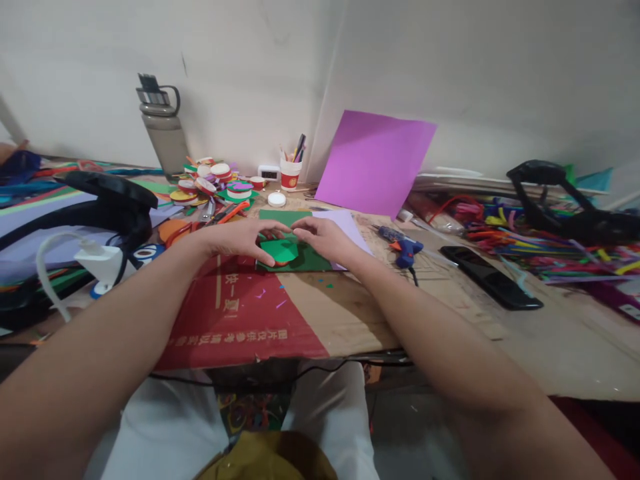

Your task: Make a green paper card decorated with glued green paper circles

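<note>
My left hand (246, 239) curves round a bright green paper piece (281, 251), its thumb at the near left edge and its fingers at the far side. Under that piece shows the red-orange rim of a round object. My right hand (320, 239) is at the piece's far right, fingers bent and pressed together, fingertips close to the left ones; what they pinch is too small to tell. Beneath both hands lies a dark green sheet (315, 260), with a pale lilac sheet (353, 230) beside it on the right.
Round paper-trimmed pieces (220, 175), a bottle (167, 143) and a pen cup (291, 175) stand behind. A purple sheet (377, 160) leans on the wall. Rightward lie a blue glue gun (407, 250), a phone (490, 277) and coloured strips (540, 250). A white plug (103, 263) is at left.
</note>
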A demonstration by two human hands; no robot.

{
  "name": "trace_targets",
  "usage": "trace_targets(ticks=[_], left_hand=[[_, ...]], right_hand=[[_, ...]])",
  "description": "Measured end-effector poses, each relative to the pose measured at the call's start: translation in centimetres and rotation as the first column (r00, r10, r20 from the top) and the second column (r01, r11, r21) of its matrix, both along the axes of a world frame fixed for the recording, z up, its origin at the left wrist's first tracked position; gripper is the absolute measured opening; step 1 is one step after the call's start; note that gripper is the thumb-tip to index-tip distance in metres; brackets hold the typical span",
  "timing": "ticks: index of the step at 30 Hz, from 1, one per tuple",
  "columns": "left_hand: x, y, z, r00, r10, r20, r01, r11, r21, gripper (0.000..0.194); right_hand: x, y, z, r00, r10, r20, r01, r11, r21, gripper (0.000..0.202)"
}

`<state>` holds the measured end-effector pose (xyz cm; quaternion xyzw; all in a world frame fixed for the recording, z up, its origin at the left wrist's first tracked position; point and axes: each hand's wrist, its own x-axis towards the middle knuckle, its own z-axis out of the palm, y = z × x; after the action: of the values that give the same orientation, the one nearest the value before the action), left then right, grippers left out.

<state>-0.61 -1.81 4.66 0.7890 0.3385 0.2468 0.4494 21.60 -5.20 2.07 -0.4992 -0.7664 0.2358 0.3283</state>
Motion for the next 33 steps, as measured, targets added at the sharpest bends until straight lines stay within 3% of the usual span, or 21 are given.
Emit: trace_targets(ticks=[3, 9, 15, 20, 24, 26, 29, 33], left_hand=[[0.3, -0.5, 0.4, 0.998, 0.046, -0.033, -0.044, 0.998, 0.05, 0.04], [0.1, -1.0, 1.2, 0.998, 0.025, -0.061, -0.023, 0.999, 0.033, 0.05], [-0.6, -0.2, 0.7, 0.984, 0.148, 0.101, -0.142, 0.988, -0.062, 0.043], [-0.6, -0.3, 0.6, 0.999, 0.047, 0.019, -0.043, 0.985, -0.165, 0.049], [-0.8, 0.1, 0.3, 0.97, 0.218, 0.108, -0.207, 0.973, -0.1, 0.033], [-0.8, 0.5, 0.0, 0.959, 0.25, 0.136, -0.235, 0.965, -0.119, 0.029], [-0.8, 0.6, 0.1, 0.986, 0.147, 0.073, -0.129, 0.97, -0.206, 0.034], [-0.6, 0.0, 0.7, 0.992, 0.116, 0.055, -0.1, 0.966, -0.237, 0.038]], right_hand=[[0.0, 0.1, 0.0, 1.0, 0.007, 0.009, -0.007, 1.0, 0.005, 0.024], [0.2, 0.1, -0.1, 1.0, 0.012, 0.004, -0.012, 1.0, -0.006, 0.026], [0.3, 0.1, -0.3, 1.0, 0.021, 0.021, -0.021, 1.0, 0.002, 0.026], [0.3, 0.1, -0.2, 0.998, 0.013, 0.061, -0.013, 1.0, 0.003, 0.027], [0.3, 0.1, -0.3, 0.996, 0.005, 0.086, -0.006, 1.0, 0.012, 0.026], [0.3, 0.1, -0.3, 0.997, 0.009, 0.081, -0.01, 1.0, 0.011, 0.025], [0.4, 0.1, -0.1, 1.0, 0.026, 0.004, -0.026, 0.999, -0.021, 0.023], [1.1, 0.6, 0.5, 0.974, -0.048, -0.22, 0.038, 0.998, -0.051, 0.021]])
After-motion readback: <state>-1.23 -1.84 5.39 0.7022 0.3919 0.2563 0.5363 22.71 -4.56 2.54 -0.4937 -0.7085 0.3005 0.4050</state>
